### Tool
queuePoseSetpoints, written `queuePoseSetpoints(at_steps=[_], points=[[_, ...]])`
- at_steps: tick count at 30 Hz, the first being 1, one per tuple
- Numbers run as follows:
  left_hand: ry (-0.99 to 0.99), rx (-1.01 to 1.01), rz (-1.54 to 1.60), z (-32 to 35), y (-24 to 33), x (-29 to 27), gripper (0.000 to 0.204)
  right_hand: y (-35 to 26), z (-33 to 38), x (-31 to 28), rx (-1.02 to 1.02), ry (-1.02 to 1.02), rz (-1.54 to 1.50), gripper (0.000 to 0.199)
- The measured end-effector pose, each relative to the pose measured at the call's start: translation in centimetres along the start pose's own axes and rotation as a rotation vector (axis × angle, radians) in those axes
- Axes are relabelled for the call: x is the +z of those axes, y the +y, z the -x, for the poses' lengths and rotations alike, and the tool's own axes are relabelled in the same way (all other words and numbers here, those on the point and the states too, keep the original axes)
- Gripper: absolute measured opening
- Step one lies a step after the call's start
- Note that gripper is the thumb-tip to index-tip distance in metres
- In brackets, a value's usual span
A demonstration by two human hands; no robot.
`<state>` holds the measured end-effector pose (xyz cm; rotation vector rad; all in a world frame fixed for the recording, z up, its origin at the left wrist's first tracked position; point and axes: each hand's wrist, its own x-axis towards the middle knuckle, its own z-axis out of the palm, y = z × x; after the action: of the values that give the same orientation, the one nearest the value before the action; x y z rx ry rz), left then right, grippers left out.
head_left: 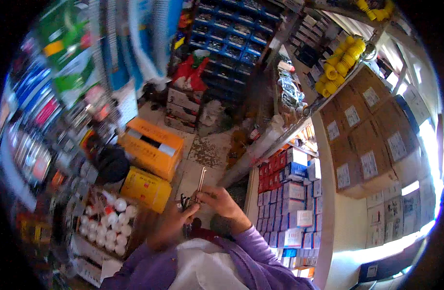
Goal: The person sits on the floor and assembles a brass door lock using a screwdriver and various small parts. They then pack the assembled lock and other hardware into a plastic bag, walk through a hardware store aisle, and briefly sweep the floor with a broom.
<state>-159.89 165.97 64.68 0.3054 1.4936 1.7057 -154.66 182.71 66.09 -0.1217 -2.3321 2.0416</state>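
Note:
My right hand [224, 205] pinches a thin, pale metal rod [201, 181] that points up and away from me. My left hand [171, 223] is blurred and closes on a small dark bundle [185, 202] at the rod's lower end. The two hands meet there, above a stone floor. Purple sleeves cover both forearms, and a white cloth [202, 266] lies over my lap, hiding what is below.
Orange and yellow cartons [152, 147] stand on the floor to the left. A box of white-capped bottles [108, 222] sits lower left. Stacked small red, blue and white boxes [289, 203] fill shelves on the right, brown cartons [367, 130] above. Blue bin racks [231, 34] stand ahead.

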Motion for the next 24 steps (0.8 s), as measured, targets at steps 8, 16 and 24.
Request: queuePoseSetpoints(at_steps=[8,16,24], points=[[-0.002,-0.083,0.150,-18.3,2.6,-1.4,0.030,0.2,-15.1,-16.8,-0.027,0.317,-0.021,0.024],[0.373,0.282,-0.266,-34.9,11.3,0.9,0.022,-1.8,-26.3,-37.5,-0.256,0.749,-0.572,0.012],[0.304,-0.011,-0.018,-46.4,18.0,-0.1,0.019,-3.0,-30.4,-57.3,-0.657,0.773,-1.150,0.014]])
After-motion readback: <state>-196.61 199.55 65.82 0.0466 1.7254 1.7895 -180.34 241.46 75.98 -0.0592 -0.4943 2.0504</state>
